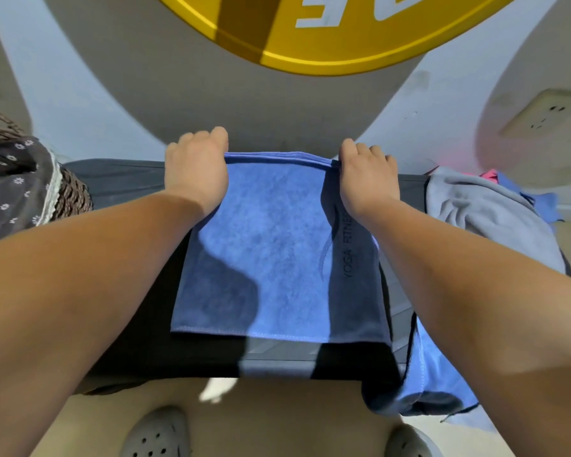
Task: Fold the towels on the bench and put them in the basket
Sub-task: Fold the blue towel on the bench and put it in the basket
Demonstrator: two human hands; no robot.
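A blue towel [271, 252] printed "YOGA FITNESS" lies folded flat across the black bench [119, 183]. My left hand [197, 168] grips the towel's far left corner at the bench's back edge, fingers curled over the fold. At the far right corner my right hand [366, 174] holds the same edge the same way. The wicker basket [70, 192], lined with dark floral cloth, stands at the bench's left end. On the right end sits a heap of towels, grey [485, 212] on top with pink and blue beneath.
Another blue towel [422, 380] hangs off the bench's front right corner. A wall with a large yellow round sign [327, 37] rises just behind the bench, and a socket [548, 115] is at the right. My grey shoes [159, 433] stand on the beige floor below.
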